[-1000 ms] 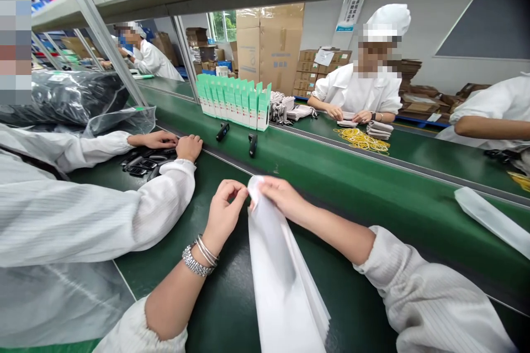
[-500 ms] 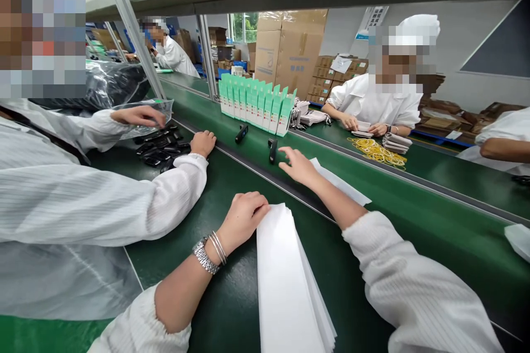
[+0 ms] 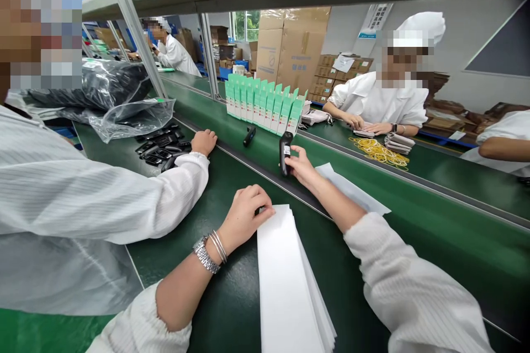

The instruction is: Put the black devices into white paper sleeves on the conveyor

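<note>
My right hand (image 3: 303, 166) grips a black handheld device (image 3: 285, 154) with a small white label, held upright over the green belt. At the top end of a fanned stack of long white paper-like sleeves (image 3: 285, 270), my left hand (image 3: 245, 215) has its fingers curled, thumb and fingertips pinching the upper left corner. A second black device (image 3: 249, 136) with a small screen lies on the belt, left of the held one. Beyond my right wrist a single white sleeve (image 3: 351, 190) rests on the belt.
A row of green-and-white boxes (image 3: 263, 105) stands across the belt. To the left, a co-worker's arm (image 3: 165, 198) reaches beside a pile of black devices (image 3: 159, 146). Opposite, another person handles grey pouches near yellow bands (image 3: 379, 153). A metal post (image 3: 132, 27) rises at left.
My right hand has taken hold of a black device and lifted it from the belt. The left co-worker's far hand has left the plastic bag. My left hand remains at the sleeve stack.
</note>
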`<action>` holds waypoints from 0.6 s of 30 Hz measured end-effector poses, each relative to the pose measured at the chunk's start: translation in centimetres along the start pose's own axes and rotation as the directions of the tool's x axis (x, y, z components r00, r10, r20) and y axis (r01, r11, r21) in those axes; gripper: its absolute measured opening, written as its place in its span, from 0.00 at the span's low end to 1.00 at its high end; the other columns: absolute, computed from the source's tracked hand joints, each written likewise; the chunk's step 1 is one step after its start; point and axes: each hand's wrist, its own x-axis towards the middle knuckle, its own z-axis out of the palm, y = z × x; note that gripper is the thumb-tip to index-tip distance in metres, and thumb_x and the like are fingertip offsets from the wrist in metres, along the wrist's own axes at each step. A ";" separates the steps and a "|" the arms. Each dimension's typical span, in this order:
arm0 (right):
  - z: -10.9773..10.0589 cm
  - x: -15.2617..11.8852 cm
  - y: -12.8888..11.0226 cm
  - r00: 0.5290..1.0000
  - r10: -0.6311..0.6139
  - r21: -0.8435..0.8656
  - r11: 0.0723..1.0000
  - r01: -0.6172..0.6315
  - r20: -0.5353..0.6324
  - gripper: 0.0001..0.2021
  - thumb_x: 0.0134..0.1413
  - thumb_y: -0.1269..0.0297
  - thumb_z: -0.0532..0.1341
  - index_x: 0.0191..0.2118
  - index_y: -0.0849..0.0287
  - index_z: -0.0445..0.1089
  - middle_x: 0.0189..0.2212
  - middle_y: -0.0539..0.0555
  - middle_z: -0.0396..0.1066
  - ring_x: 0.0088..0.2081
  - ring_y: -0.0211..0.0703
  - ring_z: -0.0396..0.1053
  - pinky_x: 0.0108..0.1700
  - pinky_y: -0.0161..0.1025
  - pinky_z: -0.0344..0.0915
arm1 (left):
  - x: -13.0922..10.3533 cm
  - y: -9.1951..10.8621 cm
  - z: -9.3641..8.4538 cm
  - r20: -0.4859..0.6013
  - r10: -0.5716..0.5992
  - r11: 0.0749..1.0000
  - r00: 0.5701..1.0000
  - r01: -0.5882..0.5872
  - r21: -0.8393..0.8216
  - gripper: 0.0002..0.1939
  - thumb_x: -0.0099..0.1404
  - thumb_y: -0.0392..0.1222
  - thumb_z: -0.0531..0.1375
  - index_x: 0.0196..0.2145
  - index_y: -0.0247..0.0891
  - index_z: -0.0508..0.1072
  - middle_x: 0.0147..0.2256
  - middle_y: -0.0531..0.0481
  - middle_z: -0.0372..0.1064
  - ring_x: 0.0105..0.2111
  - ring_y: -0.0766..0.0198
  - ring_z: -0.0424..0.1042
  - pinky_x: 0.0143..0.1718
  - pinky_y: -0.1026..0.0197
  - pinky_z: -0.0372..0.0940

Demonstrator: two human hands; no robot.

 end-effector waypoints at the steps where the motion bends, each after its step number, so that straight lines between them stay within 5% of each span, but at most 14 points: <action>1: -0.2 -1.6 -0.3 0.998 -0.032 0.216 0.976 0.019 0.057 0.32 0.51 0.64 0.61 0.58 0.46 0.44 0.34 0.46 0.70 0.34 0.42 0.75 0.37 0.43 0.73 | 0.0 0.0 0.0 -0.007 0.004 1.000 1.000 -0.004 0.002 0.06 0.65 0.42 0.60 0.30 0.39 0.70 0.36 0.53 0.67 0.38 0.63 0.66 0.46 0.56 0.56; 4: -0.4 -6.0 -1.4 0.975 -0.111 0.515 0.857 -0.004 0.192 0.48 0.41 0.63 0.69 0.62 0.39 0.37 0.36 0.45 0.70 0.34 0.44 0.75 0.37 0.46 0.74 | 0.0 0.0 0.2 -0.022 0.008 1.000 1.000 -0.008 0.002 0.07 0.63 0.42 0.62 0.29 0.39 0.71 0.36 0.52 0.66 0.38 0.63 0.66 0.45 0.56 0.56; 9: 0.7 -9.7 -2.2 0.950 -0.168 0.536 0.844 0.001 0.263 0.56 0.38 0.63 0.73 0.64 0.38 0.33 0.43 0.49 0.68 0.35 0.43 0.75 0.40 0.47 0.73 | 0.0 0.8 -0.1 -0.054 -0.002 0.998 0.999 -0.002 -0.069 0.07 0.63 0.41 0.61 0.29 0.39 0.71 0.37 0.51 0.64 0.40 0.62 0.65 0.45 0.56 0.59; 12: 1.8 -10.5 -2.2 0.926 -0.240 0.499 0.864 0.067 0.292 0.47 0.39 0.61 0.73 0.62 0.43 0.45 0.43 0.50 0.67 0.41 0.42 0.72 0.47 0.44 0.69 | -0.1 1.6 -0.5 -0.085 0.025 0.982 0.996 -0.041 -0.184 0.06 0.64 0.40 0.59 0.30 0.38 0.70 0.39 0.48 0.62 0.42 0.61 0.65 0.47 0.57 0.61; 15: 2.5 -11.3 -2.2 0.891 -0.295 0.442 0.888 0.123 0.346 0.25 0.51 0.52 0.65 0.53 0.51 0.62 0.45 0.53 0.68 0.46 0.43 0.68 0.50 0.42 0.65 | -0.2 2.0 -0.7 -0.194 -0.005 0.966 0.981 -0.045 -0.255 0.06 0.65 0.40 0.58 0.30 0.38 0.70 0.40 0.47 0.60 0.44 0.60 0.64 0.48 0.56 0.63; 18: 2.6 -12.0 -2.4 0.862 -0.259 0.364 0.926 0.094 0.436 0.20 0.56 0.46 0.59 0.47 0.55 0.69 0.41 0.53 0.70 0.43 0.43 0.68 0.47 0.41 0.65 | -0.2 2.0 -0.8 -0.288 -0.096 0.964 0.953 0.017 -0.266 0.07 0.65 0.40 0.57 0.29 0.38 0.68 0.38 0.48 0.58 0.41 0.61 0.63 0.45 0.57 0.64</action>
